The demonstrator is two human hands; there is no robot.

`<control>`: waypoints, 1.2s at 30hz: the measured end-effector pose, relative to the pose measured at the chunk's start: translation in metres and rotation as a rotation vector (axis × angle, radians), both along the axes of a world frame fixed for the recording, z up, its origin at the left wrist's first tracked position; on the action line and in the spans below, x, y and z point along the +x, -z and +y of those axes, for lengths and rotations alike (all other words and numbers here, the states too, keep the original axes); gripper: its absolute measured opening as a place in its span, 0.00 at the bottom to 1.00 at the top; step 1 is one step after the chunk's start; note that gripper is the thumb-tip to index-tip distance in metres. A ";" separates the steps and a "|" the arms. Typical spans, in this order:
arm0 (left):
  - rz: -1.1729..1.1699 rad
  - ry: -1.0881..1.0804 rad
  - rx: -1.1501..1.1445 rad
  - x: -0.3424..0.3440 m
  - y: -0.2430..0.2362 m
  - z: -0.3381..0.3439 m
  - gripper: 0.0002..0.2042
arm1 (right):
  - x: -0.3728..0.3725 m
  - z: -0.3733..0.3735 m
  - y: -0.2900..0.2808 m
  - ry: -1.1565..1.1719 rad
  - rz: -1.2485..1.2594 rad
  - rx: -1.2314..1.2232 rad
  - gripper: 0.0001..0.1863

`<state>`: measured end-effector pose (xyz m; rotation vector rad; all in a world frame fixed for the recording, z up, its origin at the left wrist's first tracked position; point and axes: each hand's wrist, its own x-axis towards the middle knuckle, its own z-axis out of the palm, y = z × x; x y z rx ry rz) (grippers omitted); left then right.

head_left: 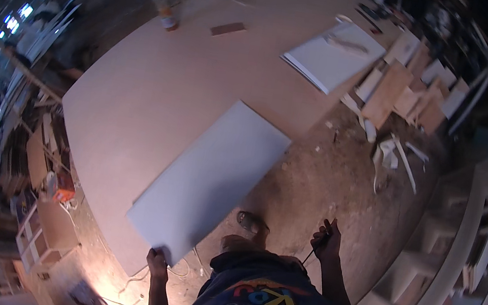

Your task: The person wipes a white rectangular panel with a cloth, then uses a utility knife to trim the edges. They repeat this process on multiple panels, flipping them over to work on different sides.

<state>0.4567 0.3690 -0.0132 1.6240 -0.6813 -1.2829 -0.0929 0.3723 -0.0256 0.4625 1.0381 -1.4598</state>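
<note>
A long white panel (212, 173) lies at a slant on the large pinkish-brown board of the worktable (134, 85). My left hand (158, 261) is at the panel's near corner, its fingers closed on the edge. Out to the right, away from the table, my right hand (328, 241) is closed around a small dark object (325, 234). A thin dark line, a cord or rod, runs from it down toward my body; its exact kind is too small to tell.
Stacked white panels (334, 55) lie at the table's far right, beside a pile of wood offcuts (398, 90). A small brown block (228, 29) and a bottle (165, 11) stand farther back. Wooden shelving (427, 275) lines the right; scraps (397, 160) litter the floor.
</note>
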 end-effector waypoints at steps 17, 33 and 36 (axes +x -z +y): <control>0.021 0.297 0.095 -0.045 0.034 -0.118 0.10 | 0.186 0.273 0.018 0.087 0.148 0.100 0.23; 0.187 1.198 -0.149 0.019 -0.188 -0.050 0.16 | 0.346 0.115 -0.178 -0.431 1.614 -0.421 0.33; 0.232 1.261 -0.082 0.026 -0.180 -0.050 0.17 | 0.386 0.094 -0.204 -0.651 1.758 -0.342 0.35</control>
